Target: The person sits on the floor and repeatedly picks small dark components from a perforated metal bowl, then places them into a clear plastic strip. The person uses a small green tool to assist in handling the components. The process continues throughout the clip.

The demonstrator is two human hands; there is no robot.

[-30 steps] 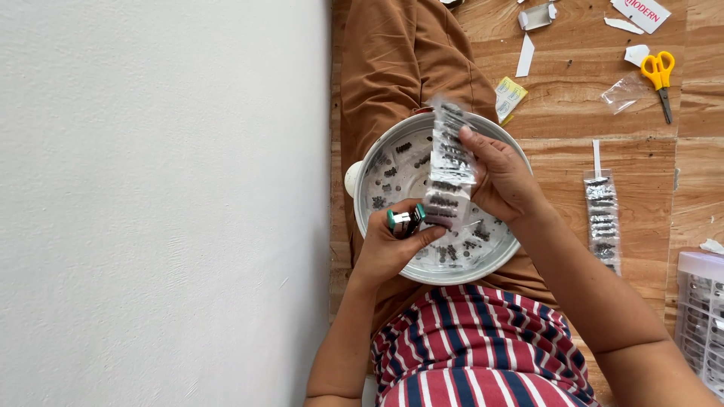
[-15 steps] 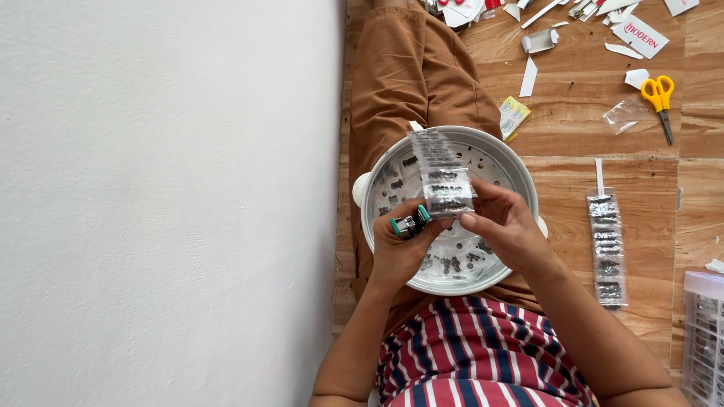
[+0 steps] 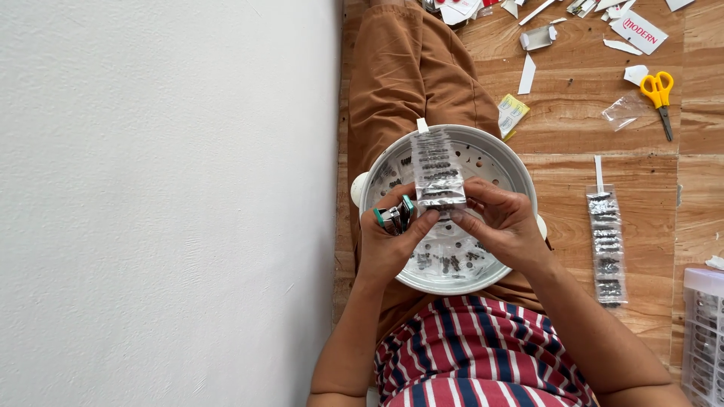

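1. Thing in hand: narrow clear plastic strip packet (image 3: pixel 439 175) of small dark parts, centre of frame, standing upright over the white perforated bowl (image 3: pixel 520 175) on the person's lap; lower end pinched from both sides, upper end free.
2. Left hand (image 3: pixel 388 245): thumb and forefinger closed on the packet's lower left edge; the remaining fingers curl round a small green-and-silver tool (image 3: pixel 395 215), looks like a clipper, cannot tell for sure.
3. Right hand (image 3: pixel 504 224): fingers (image 3: pixel 473 197) closed on the packet's lower right edge, thumb underneath.
4. Handling, my judgement: very light; thin film, floppy, bends under its own length if held at one end only; glossy so likely slippery; the film tears easily, the parts inside look hard and not fragile.
5. Where to take hold: the flat sealed margin at the bottom or sides, both sides pinched as now; a grip across a filled pocket would slide on the lumps.
6. Risk: an opened pocket sheds tiny pieces; bowl directly below already holds loose dark parts (image 3: pixel 445 262), so spill lands there.
7. Nearby: second identical strip packet (image 3: pixel 605 245) flat on the wooden floor (image 3: pixel 573 143) at right, well apart; yellow-handled scissors (image 3: pixel 659 96) upper right; paper scraps (image 3: pixel 528 74) along the top; white wall (image 3: pixel 166 203) fills the left half.
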